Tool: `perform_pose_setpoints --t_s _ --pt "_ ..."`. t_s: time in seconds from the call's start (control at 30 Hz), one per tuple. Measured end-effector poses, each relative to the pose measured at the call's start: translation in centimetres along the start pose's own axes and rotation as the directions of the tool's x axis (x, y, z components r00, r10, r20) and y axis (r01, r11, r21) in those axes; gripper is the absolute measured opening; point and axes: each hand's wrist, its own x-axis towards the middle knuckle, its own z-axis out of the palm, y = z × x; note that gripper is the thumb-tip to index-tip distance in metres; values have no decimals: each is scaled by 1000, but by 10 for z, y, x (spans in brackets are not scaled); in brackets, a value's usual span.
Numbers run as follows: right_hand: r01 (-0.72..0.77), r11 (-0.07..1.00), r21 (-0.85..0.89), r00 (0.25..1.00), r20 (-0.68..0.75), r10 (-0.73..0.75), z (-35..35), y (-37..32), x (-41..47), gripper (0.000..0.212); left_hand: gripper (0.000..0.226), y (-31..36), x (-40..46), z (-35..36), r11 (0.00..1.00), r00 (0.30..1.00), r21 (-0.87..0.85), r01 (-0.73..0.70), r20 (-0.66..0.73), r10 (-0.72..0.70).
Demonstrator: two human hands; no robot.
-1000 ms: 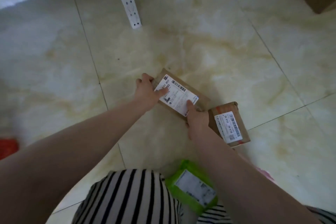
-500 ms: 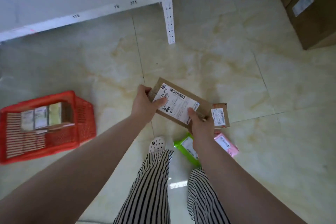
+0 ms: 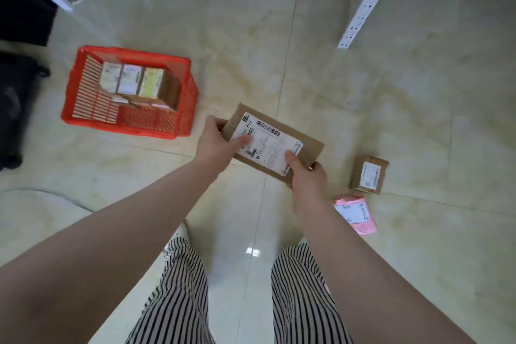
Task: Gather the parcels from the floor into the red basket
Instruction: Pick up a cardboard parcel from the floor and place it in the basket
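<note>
- Since 0.5 s ago: the long brown parcel [image 3: 275, 141] is now sitting higher and further from the small brown box [image 3: 368, 174], which it was overlapping in view before; the box and the pink mailer [image 3: 356, 213] are now showing clear of it on the floor. The green mailer seen earlier is no longer showing. The red basket [image 3: 131, 123] is now appearing closer to the parcel, to its left.
- Left hand [image 3: 216, 145] is gripping the parcel's left end: thumb lying across the white label, fingers curling round the far edge.
- Right hand [image 3: 305, 176] is gripping the parcel's near right corner: thumb pressing on the label's lower edge, fingers wrapping underneath, mostly hidden.
- Long brown parcel is being held off the floor between both hands, label up, tilted diagonally, to the right of the basket and not over it.
- Red basket is standing on the tiled floor [image 3: 391, 92], already holding several labelled boxes [image 3: 134, 82] packed toward its far right side.
- Small brown box is lying on the floor right of the right hand; pink mailer is lying just below it, partly hidden behind the right forearm.
- White perforated shelf post [image 3: 363, 5] is standing at upper right.
- Striped trouser legs [image 3: 178, 288] are showing at the bottom.
</note>
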Motion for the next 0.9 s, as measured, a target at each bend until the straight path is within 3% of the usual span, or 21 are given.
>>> perform_pose_setpoints --t_s 0.27,0.5,0.73,0.9 --pt "-20 977 -213 987 151 53 190 81 -73 30 49 -107 26 -205 991 976 -55 124 -173 -132" --pt "-26 959 -282 962 255 101 340 107 -136 33 47 -137 70 -360 988 955 7 154 -259 -147" --pt "-14 956 -294 967 238 87 429 92 -127 49 47 -139 141 -411 978 936 93 185 -321 -147" --pt "28 947 -320 970 238 51 474 79 -104 45 54 -143 191 -424 950 920 171 261 -342 -191"
